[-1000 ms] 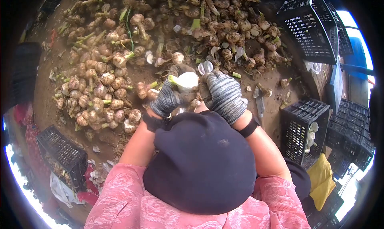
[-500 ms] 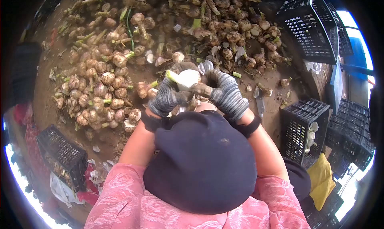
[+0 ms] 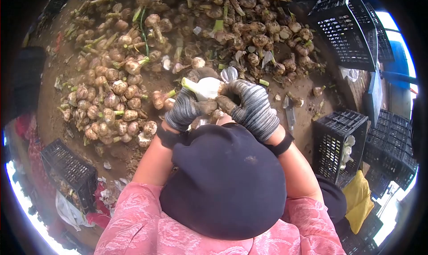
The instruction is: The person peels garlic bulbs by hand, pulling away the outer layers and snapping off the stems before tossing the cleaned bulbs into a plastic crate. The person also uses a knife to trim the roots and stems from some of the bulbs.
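Note:
A peeled white garlic bulb (image 3: 207,88) with a short green stem lies sideways between my hands, stem to the left. My left hand (image 3: 186,108), in a grey knit glove with soiled fingers, is closed around it from the left and behind. My right hand (image 3: 254,107), gloved the same way, has its curled fingers and thumb at the bulb's right, root end. Whether a bit of skin is pinched there is hidden. Loose white garlic skin (image 3: 229,74) shows just beyond the right fingers.
Unpeeled garlic (image 3: 119,88) is heaped on the soil to the left, and a darker heap (image 3: 263,30) lies ahead. A flat blade (image 3: 290,117) rests on the ground at right. Black crates (image 3: 341,128) stand on the right, one holding white bulbs; another crate (image 3: 69,168) is at left.
My right hand has turned and drawn slightly back toward me, its thumb now below the bulb's root end. The bulb has shifted slightly left, and more of its right side shows.

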Demonstrator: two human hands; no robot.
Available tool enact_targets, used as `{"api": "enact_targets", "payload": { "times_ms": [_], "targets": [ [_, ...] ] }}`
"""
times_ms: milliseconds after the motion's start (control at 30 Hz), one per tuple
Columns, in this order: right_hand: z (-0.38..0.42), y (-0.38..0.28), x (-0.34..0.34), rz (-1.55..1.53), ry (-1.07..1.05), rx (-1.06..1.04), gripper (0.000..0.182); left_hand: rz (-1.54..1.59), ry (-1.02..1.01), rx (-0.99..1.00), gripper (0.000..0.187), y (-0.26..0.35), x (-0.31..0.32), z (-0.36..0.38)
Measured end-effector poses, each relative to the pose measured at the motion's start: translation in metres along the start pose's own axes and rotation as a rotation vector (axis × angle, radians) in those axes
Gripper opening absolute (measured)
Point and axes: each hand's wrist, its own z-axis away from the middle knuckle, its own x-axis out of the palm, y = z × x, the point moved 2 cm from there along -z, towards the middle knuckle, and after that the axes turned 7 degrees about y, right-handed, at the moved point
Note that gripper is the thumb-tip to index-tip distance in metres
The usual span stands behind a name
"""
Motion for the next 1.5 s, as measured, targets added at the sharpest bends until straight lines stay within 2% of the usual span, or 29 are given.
{"api": "enact_targets", "payload": {
  "times_ms": [67, 100, 167, 200, 267, 300, 367, 433, 567, 667, 733, 767, 800, 867, 933, 967, 1000, 1033, 1067, 1133, 1167, 1200, 1267, 1300, 1333, 1367, 1400, 1467, 1500],
  "targets": [
    [-0.001, -0.001, 0.001, 0.129, 0.059, -0.18, 0.016, -0.083, 0.081, 0.018, 0.064, 0.0, -0.002, 0.002],
    [-0.002, 0.002, 0.002, 0.128, 0.059, -0.181, 0.016, -0.084, 0.082, 0.019, 0.064, 0.002, -0.002, 0.003],
    [-0.006, 0.011, -0.001, 0.092, 0.212, -0.14, 0.015, -0.049, 0.093, -0.091, 0.06, 0.004, -0.003, 0.006],
    [-0.007, 0.018, -0.002, 0.075, 0.216, -0.049, 0.015, -0.049, 0.094, -0.091, 0.06, 0.004, -0.004, 0.006],
    [-0.006, 0.021, -0.003, 0.063, 0.254, -0.019, 0.018, -0.065, 0.122, -0.01, 0.056, 0.004, -0.007, 0.003],
    [-0.005, 0.018, -0.003, 0.063, 0.253, -0.019, 0.018, -0.112, 0.115, -0.037, 0.057, 0.001, -0.009, 0.002],
    [0.001, 0.007, 0.0, -0.098, 0.09, 0.124, 0.021, -0.112, 0.119, 0.009, 0.058, -0.001, -0.007, 0.001],
    [0.002, 0.002, 0.003, 0.012, 0.107, 0.057, 0.02, -0.111, 0.13, 0.102, 0.062, -0.002, -0.002, 0.0],
    [-0.001, -0.004, 0.004, 0.208, 0.105, -0.086, 0.016, -0.152, 0.171, 0.084, 0.06, -0.004, -0.003, 0.003],
    [-0.004, 0.003, 0.003, 0.191, 0.241, -0.11, 0.014, -0.032, 0.174, 0.02, 0.059, 0.002, 0.001, 0.004],
    [-0.006, 0.013, 0.0, 0.195, 0.256, -0.129, 0.015, 0.207, 0.148, -0.006, 0.058, -0.011, -0.013, 0.004],
    [-0.006, 0.016, -0.001, 0.209, 0.292, -0.107, 0.015, -0.484, 0.056, 0.132, 0.057, -0.008, -0.021, -0.009],
    [-0.006, 0.02, -0.002, 0.224, 0.329, -0.083, 0.016, -0.485, 0.057, 0.131, 0.057, -0.011, -0.024, -0.006],
    [-0.004, 0.037, 0.001, 0.242, 0.357, -0.09, 0.016, 0.645, 0.015, -0.16, 0.06, -0.003, -0.012, 0.001],
    [-0.003, 0.049, 0.007, 0.426, 0.094, 0.043, 0.013, 0.765, -0.012, -0.133, 0.062, 0.005, -0.005, 0.002],
    [-0.008, 0.05, 0.012, 0.557, -0.222, 0.192, 0.017, 0.777, -0.009, -0.125, 0.064, 0.006, -0.007, 0.001],
    [0.002, 0.054, 0.015, 0.545, -0.209, 0.011, 0.029, 0.787, -0.005, -0.115, 0.066, 0.007, -0.009, 0.001],
    [0.008, 0.053, 0.015, 0.568, -0.246, -0.035, 0.037, 0.797, 0.057, -0.12, 0.055, 0.003, -0.014, -0.002],
    [0.01, 0.047, 0.014, 0.592, -0.283, -0.08, 0.045, 0.795, 0.06, -0.117, 0.055, 0.002, -0.017, -0.003],
    [0.005, 0.049, 0.013, 0.55, -0.242, -0.028, 0.051, 0.464, 0.201, -0.081, 0.056, -0.004, -0.026, -0.006],
    [0.001, 0.05, 0.011, 0.511, -0.199, 0.027, 0.056, 0.341, 0.132, -0.047, 0.055, -0.006, -0.024, -0.009],
    [-0.003, 0.049, 0.011, 0.346, -0.175, 0.034, 0.06, 0.339, 0.135, -0.047, 0.055, -0.011, -0.021, -0.008],
    [-0.005, 0.052, 0.017, 0.09, -0.04, -0.036, 0.067, 0.039, 0.168, -0.132, 0.049, -0.021, -0.003, -0.003],
    [-0.007, 0.036, 0.015, 0.037, -0.027, -0.088, 0.07, -0.019, 0.06, -0.057, 0.05, -0.025, 0.004, 0.001],
    [-0.008, 0.044, 0.02, -0.012, -0.052, 0.0, 0.069, -0.078, -0.045, 0.015, 0.052, -0.029, 0.004, 0.007],
    [-0.004, 0.056, 0.02, -0.128, -0.106, 0.122, 0.065, -0.774, -0.058, 0.183, 0.061, -0.028, -0.008, 0.009],
    [0.0, 0.069, 0.012, -0.239, -0.16, 0.244, 0.061, -0.294, -0.124, -0.07, 0.065, -0.031, -0.013, 0.01],
    [0.008, 0.098, -0.027, 0.077, -0.174, 0.26, 0.051, -0.156, 0.006, -0.095, 0.063, -0.032, -0.033, 0.02],
    [0.02, 0.117, -0.056, -0.355, -0.062, 0.474, 0.044, -0.619, 0.097, -0.044, 0.061, -0.031, -0.06, 0.019]
  ]
}}
